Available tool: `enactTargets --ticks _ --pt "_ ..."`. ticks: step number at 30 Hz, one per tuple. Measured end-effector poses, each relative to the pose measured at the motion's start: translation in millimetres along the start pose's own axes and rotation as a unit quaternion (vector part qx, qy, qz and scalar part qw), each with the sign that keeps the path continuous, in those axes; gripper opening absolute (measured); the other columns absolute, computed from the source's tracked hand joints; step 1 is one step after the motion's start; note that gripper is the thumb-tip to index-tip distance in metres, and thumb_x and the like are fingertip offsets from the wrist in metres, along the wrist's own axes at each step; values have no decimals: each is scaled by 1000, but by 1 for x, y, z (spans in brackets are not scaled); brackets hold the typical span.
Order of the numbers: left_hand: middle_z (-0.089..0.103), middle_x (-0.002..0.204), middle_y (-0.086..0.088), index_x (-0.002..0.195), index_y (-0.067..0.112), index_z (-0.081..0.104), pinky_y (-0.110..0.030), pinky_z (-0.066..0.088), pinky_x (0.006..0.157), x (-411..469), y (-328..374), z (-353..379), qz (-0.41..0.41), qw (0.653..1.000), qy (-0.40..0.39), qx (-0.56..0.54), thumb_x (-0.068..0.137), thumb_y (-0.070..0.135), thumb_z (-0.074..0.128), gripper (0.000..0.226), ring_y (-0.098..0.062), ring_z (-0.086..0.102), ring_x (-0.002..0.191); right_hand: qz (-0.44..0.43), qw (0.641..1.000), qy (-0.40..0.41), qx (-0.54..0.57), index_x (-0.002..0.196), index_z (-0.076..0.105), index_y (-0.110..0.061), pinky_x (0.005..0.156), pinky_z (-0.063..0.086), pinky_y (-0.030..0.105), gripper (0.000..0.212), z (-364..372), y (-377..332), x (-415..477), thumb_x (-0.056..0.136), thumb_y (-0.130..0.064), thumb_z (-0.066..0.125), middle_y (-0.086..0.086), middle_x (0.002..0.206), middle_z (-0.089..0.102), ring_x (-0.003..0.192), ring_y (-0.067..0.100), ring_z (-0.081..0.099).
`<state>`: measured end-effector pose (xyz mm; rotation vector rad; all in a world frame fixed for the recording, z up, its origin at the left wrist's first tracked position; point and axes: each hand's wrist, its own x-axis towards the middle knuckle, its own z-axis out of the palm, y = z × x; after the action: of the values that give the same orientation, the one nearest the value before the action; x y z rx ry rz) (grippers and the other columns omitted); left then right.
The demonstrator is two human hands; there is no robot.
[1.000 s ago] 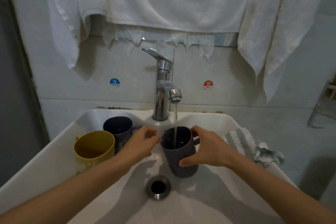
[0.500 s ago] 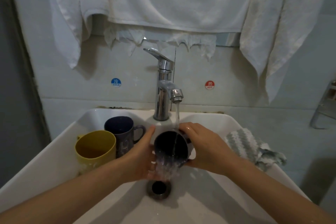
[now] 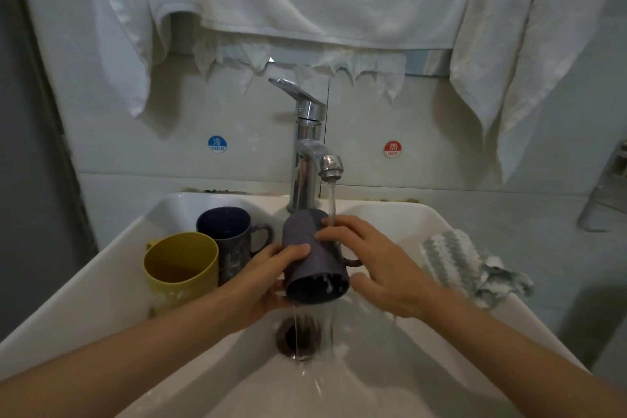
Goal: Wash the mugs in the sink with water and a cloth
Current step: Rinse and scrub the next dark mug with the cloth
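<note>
A second ago the grey mug (image 3: 310,248) stood up straight under the tap (image 3: 307,146) and filled with water. Now it is tipped over, with its mouth facing the person and down. It is held in the air over the middle of the sink (image 3: 101,282), right above the drain (image 3: 298,338). The water inside runs out into the drain. The water stream (image 3: 330,200) now hits the outside of the mug and the right hand's fingers.

The left hand (image 3: 261,285) wraps round the left side of the mug, thumb on top. The right hand (image 3: 380,268) holds the right side, fingers bent over the top and thumb by the rim.

I think this mug is only being rinsed. The striped cloth (image 3: 464,265) lies untouched on the right edge of the sink, so the wiping is not done yet. The yellow mug (image 3: 181,268) and the dark blue mug (image 3: 225,231) stand side by side in the back left corner of the sink, waiting.

The inside of the grey mug is too dark to see if it is clean. Its handle is mostly hidden by the right hand. The left fingers are hidden under the mug. The left arm covers the bottom of the yellow mug.
</note>
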<state>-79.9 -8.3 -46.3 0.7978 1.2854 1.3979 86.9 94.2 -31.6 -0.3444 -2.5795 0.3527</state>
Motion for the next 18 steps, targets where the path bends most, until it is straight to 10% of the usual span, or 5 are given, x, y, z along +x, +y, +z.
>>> enactTargets --ticks 5,9,14,18 --pt "45 133 -1 138 22 29 -39 53 88 2 2 5 66 984 45 156 77 21 72 75 -21 53 112 113 965 123 205 115 45 -32 84 41 4 27 5 -7 5 88 -34 48 -8 125 48 110 -5 46" --pt "44 132 4 133 30 28 -23 53 80 1 -1 4 107 960 19 257 72 14 78 81 -12 50 113 187 953 74 228 134 35 -29 88 52 26 72 11 -9 3 71 -55 57 -12 122 49 103 1 52" --pt "38 125 10 126 31 23 -6 46 58 -2 1 5 139 921 18 363 70 14 79 81 -1 46 100 160 968 71 182 127 40 -34 80 46 8 71 13 -6 3 68 -43 77 -24 109 52 98 -1 55" --pt "36 135 7 139 24 19 -12 47 82 -2 5 4 180 880 18 439 76 13 72 82 -2 46 110 165 965 86 183 123 41 -35 79 47 9 69 11 -7 4 67 -37 81 -23 110 53 97 -2 55"
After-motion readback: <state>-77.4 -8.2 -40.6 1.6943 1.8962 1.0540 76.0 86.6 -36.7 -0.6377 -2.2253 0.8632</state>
